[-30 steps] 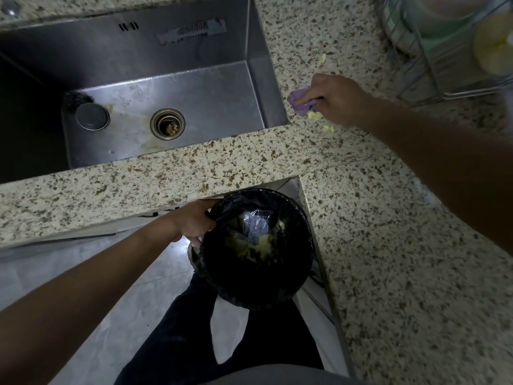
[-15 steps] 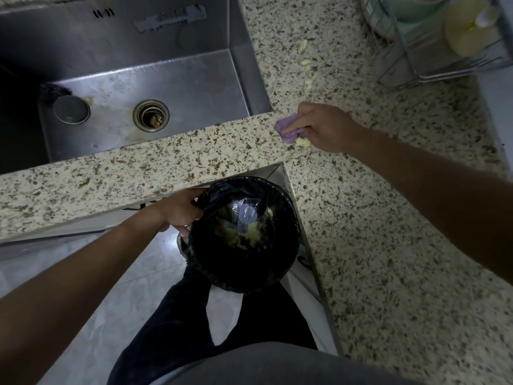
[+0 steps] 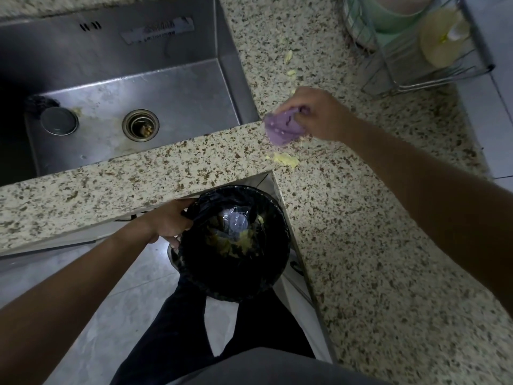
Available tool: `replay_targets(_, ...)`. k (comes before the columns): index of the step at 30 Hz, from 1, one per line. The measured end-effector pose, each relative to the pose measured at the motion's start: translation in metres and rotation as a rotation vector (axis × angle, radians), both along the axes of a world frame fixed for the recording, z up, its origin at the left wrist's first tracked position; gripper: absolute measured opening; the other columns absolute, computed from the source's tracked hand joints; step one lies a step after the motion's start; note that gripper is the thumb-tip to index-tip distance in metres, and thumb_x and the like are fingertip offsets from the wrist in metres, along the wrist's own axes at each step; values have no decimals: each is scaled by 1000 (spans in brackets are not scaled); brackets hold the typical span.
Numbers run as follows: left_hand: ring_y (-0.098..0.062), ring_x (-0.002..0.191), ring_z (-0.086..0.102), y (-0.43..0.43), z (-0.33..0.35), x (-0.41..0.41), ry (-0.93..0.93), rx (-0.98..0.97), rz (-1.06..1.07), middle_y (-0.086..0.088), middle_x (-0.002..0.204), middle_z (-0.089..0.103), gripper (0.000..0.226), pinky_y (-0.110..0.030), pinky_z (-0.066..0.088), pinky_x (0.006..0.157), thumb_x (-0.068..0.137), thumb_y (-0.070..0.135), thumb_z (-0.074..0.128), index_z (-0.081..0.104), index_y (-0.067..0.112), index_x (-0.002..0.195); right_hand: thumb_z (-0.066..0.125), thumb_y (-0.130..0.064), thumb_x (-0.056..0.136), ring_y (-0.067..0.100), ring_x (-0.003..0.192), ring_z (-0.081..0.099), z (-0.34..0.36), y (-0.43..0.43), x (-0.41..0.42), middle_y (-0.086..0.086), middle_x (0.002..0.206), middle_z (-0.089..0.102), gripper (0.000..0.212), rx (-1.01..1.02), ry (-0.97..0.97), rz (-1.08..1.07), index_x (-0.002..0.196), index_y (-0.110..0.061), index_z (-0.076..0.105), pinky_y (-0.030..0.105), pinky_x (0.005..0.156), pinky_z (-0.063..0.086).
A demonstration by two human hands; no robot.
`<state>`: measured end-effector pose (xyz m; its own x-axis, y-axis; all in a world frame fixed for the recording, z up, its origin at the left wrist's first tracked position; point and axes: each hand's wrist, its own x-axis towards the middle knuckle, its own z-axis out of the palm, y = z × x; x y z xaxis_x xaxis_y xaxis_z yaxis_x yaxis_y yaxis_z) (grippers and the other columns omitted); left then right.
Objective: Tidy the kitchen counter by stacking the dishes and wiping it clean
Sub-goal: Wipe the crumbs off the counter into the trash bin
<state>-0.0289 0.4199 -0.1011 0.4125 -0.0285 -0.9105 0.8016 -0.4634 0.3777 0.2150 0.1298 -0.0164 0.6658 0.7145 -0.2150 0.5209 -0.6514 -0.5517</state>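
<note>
At the inner corner of the speckled counter (image 3: 388, 245), just right of the sink (image 3: 166, 87), the right hand (image 3: 319, 115) holds a purple cloth (image 3: 280, 129) bunched up, fingers curled round its upper folds while the lower fold rests on the stone. A clump of yellow scraps (image 3: 286, 160) lies just in front of the cloth, near the counter's edge. Below that edge the left hand (image 3: 169, 223) grips the rim of a bin (image 3: 266, 282) lined with a black bag, its fingers curled over the liner.

The step appears to be sweeping the scraps off the edge into the bin. The bin's mouth sits a little to the left of the clump, so the stroke should probably run diagonally toward the corner, or the bin should slide right first. A flat, light pass seems wise (the scraps look soft and would likely smear under pressure).

More scraps (image 3: 288, 55) lie farther back along the sink's right wall, still to be gathered. A stroke veering left could drop them into the sink, where the drain (image 3: 140, 125) is open and a round stopper (image 3: 59, 120) lies beside it. The wire dish rack (image 3: 416, 76), holding dishes, stands at the back right, well apart from the cloth.
</note>
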Motion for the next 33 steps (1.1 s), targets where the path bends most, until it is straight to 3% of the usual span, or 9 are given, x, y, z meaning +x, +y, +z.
replay_targets(8, -23, 99, 67, -4, 6, 3, -12, 0, -18, -3, 129, 57, 61, -45, 65, 70, 100, 1, 56, 42, 25, 153, 61, -13, 95, 16, 83, 67, 27, 10, 79, 7, 104, 74, 26, 45, -68, -102, 117, -14, 75, 29, 75, 57)
replay_targets(11, -22, 98, 68, -4, 8, 2, -8, 12, -16, -1, 127, 58, 61, -46, 65, 73, 100, 2, 55, 42, 27, 154, 59, -33, 92, 5, 82, 65, 26, 19, 103, 6, 101, 71, 37, 68, -119, -120, 114, -8, 74, 10, 77, 48)
replay_targets(13, -21, 98, 68, -4, 8, 1, -7, 13, -13, -1, 127, 57, 62, -45, 65, 73, 101, 3, 54, 40, 29, 155, 51, -23, 94, -10, 79, 50, 22, 24, 124, -2, 100, 61, 27, -3, -187, -188, 110, -17, 71, -1, 74, 36)
replay_targets(18, -19, 96, 69, -3, 5, 0, 1, 18, 2, -1, 128, 58, 61, -42, 65, 72, 102, 2, 53, 39, 29, 156, 45, -17, 93, 5, 91, 53, 4, 34, 176, -12, 97, 58, 25, -51, -357, -275, 98, -38, 56, 15, 95, 47)
replay_targets(20, -20, 96, 70, -3, 2, 1, 4, 13, 19, -1, 127, 59, 61, -44, 65, 73, 102, 2, 53, 39, 28, 156, 45, -12, 94, 6, 85, 49, 4, 39, 177, -8, 91, 55, 20, -71, -328, -202, 94, -28, 57, 10, 81, 40)
replay_targets(24, -21, 94, 70, -2, 0, -1, 16, 10, 29, 0, 126, 56, 61, -40, 65, 68, 103, 2, 52, 38, 29, 156, 44, 4, 92, 29, 58, 40, -23, 40, 180, 23, 65, 44, 21, 27, -286, 17, 72, 9, 49, 35, 60, 45)
replay_targets(26, -21, 93, 71, -3, -2, 0, 8, 7, 36, 2, 126, 57, 60, -39, 65, 67, 103, 1, 51, 39, 36, 151, 46, 1, 93, 41, 61, 42, -48, 35, 190, 28, 68, 49, 22, -59, -262, 25, 86, 13, 63, 40, 63, 52)
replay_targets(28, -21, 92, 71, -3, -3, -2, 8, 8, 36, 9, 120, 58, 61, -38, 64, 65, 103, 1, 51, 38, 37, 151, 49, -6, 94, 32, 66, 53, -60, 36, 195, 21, 76, 59, 25, -68, -234, -45, 96, 0, 73, 46, 71, 54)
replay_targets(33, -18, 89, 71, -5, -4, -1, 7, 18, 53, 13, 112, 56, 56, -35, 63, 60, 103, 0, 52, 39, 42, 137, 53, -14, 95, 25, 115, 62, -21, 48, 166, 11, 123, 68, 32, -164, -149, -146, 119, -18, 74, 22, 89, 38)
